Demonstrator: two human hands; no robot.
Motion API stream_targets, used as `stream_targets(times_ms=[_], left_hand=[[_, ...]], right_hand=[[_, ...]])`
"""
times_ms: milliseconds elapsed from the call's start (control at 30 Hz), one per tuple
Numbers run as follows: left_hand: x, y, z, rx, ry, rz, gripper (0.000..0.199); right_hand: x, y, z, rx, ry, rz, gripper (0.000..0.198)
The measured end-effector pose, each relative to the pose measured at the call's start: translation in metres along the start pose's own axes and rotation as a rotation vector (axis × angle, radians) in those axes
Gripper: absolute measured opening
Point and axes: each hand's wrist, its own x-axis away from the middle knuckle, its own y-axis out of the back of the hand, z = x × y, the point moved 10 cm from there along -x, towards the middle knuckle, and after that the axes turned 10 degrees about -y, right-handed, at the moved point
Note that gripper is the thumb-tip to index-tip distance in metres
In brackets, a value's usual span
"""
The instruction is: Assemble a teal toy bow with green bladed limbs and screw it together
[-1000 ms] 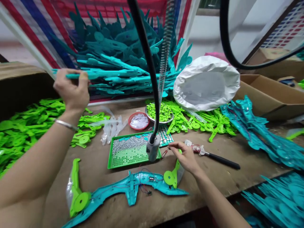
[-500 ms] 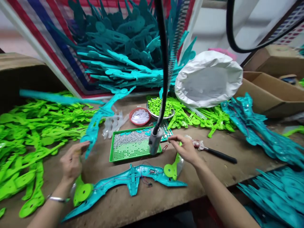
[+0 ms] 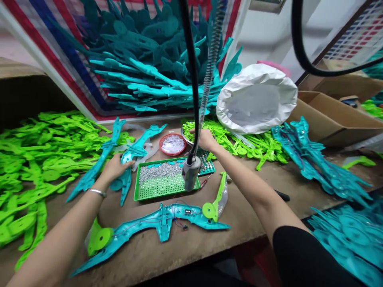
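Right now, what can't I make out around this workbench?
All in the head view:
What the right hand holds, if anything: the black cable crosses in front of it.
Whether the left hand holds the turquoise part or only touches it: its back hides the contact.
Most of the black-handled tool: the right forearm covers it.
Shapes of the silvery bits in the green tray: too small.
The black cable's upper end: cut off by the top edge.

Light is soft, moderately bright — edges stretch and blur.

From here I see a crumple-rimmed white bag (image 3: 255, 103) at the tabletop (image 3: 143, 255)'s far edge, an open cardboard box (image 3: 338, 125) to its right.
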Motion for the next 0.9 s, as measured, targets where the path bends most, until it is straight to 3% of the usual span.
stream_targets(times_ms=[100, 200, 267, 400, 500, 567, 633, 700, 767, 800, 900], left_hand=[[-0.004, -0.002, 0.006, 0.024, 0.089, 0.074, 0.040], [-0.008, 0.011, 0.005, 0.069, 0.135, 0.061, 0.035], [-0.010, 0.023, 0.002, 0.117, 0.163, 0.022, 0.032], [-0.002, 0.039, -0.004, 0.303, 0.222, -0.026, 0.026], [0.018, 0.042, -0.015, 0.530, 0.237, -0.027, 0.027], [0.038, 0.046, -0.024, 0.664, 0.240, -0.034, 0.033], [0.062, 0.049, -0.033, 0.805, 0.241, -0.049, 0.041], [0.088, 0.051, -0.044, 0.998, 0.233, -0.091, 0.044], [0.111, 0.051, -0.056, 1.218, 0.237, -0.172, 0.041], [0.122, 0.049, -0.062, 1.323, 0.253, -0.215, 0.038], [0.148, 0.030, -0.082, 1.569, 0.338, -0.301, 0.030]], right_hand=[[-0.012, -0.017, 0.016, 0.052, 0.104, 0.054, 0.037], [-0.020, -0.022, 0.023, 0.069, 0.188, 0.057, 0.028], [-0.023, -0.015, 0.023, 0.049, 0.210, -0.009, 0.028], [-0.007, 0.019, 0.008, -0.109, 0.152, -0.270, 0.036], [0.030, 0.049, -0.011, -0.380, 0.043, -0.457, 0.027], [0.071, 0.073, -0.017, -0.548, -0.011, -0.609, 0.020], [0.121, 0.096, -0.009, -0.682, -0.036, -0.727, 0.011], [0.173, 0.115, 0.017, -0.729, -0.003, -0.798, 0.010], [0.214, 0.122, 0.059, -0.742, 0.089, -0.724, 0.024], [0.225, 0.116, 0.081, -0.756, 0.118, -0.603, 0.027], [0.241, 0.051, 0.143, -0.754, 0.149, 0.010, 0.030]])
